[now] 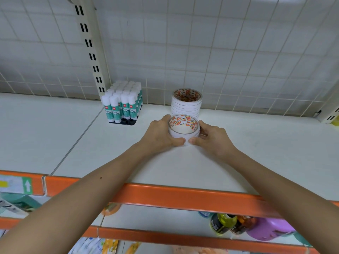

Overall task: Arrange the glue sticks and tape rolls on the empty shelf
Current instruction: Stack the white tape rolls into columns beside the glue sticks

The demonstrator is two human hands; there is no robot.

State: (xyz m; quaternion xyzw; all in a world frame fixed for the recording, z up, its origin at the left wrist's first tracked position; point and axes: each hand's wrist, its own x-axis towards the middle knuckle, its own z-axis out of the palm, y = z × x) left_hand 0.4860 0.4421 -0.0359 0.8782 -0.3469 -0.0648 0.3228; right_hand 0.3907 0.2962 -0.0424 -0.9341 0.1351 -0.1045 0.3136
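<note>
The left hand [161, 133] and right hand [214, 138] hide the sides of the front tape rolls [180, 122], and the glue sticks [122, 105] have tiny unreadable words.

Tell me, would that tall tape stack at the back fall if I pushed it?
It might shear apart: the stack is thin rolls piled high. A roll landing on edge would likely roll, being round. Probably light, since they are hollow.

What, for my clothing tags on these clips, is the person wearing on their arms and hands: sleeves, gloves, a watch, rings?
Nothing shows. The left hand and right hand are bare, with no gloves or rings visible. The left forearm and right forearm are uncovered to the frame's edge, with no sleeve, watch or bracelet in view. The left forearm bears one small dark spot.
</note>
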